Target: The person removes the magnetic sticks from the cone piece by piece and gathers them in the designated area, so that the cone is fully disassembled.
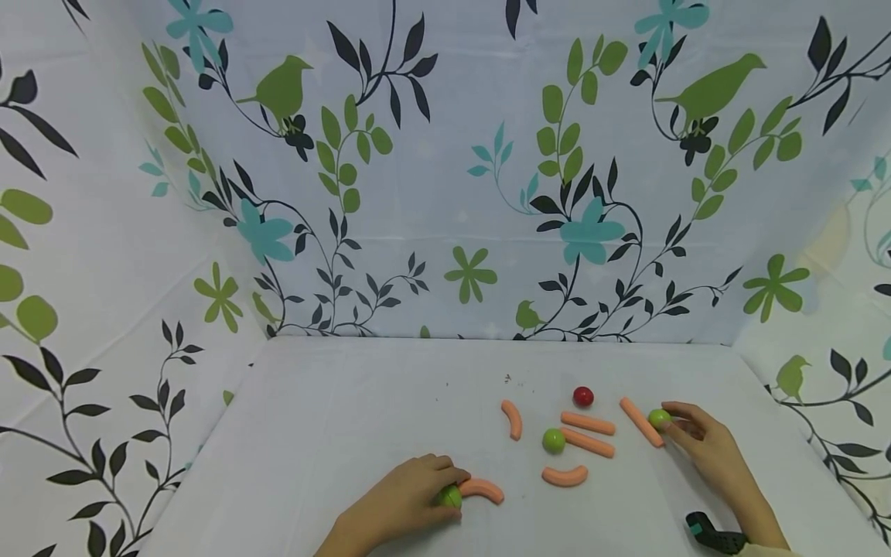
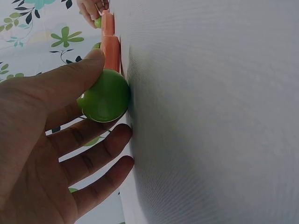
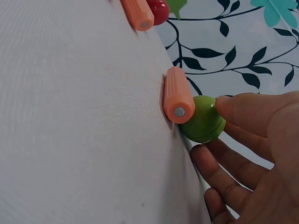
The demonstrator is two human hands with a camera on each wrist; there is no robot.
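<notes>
Near the front of the white table, my left hand (image 1: 407, 495) pinches a glossy green ball (image 2: 108, 95) between thumb and fingers. Against that ball lies one end of a curved orange stick (image 1: 483, 489). On the right side, my right hand (image 1: 713, 449) holds another green ball (image 3: 205, 119) between thumb and fingertips. It sits beside the near end of a straight orange stick (image 1: 640, 422), whose end shows a small metal disc in the right wrist view. The lower fingers of both hands are spread in the wrist views.
Between the hands lie two straight orange sticks, one upper (image 1: 588, 423) and one lower (image 1: 589, 443), with a loose green ball (image 1: 553, 441) at the lower one's end. Curved orange sticks (image 1: 511, 420) (image 1: 565, 476) and a red ball (image 1: 583, 397) lie around them. Patterned cloth (image 1: 431, 170) hangs behind.
</notes>
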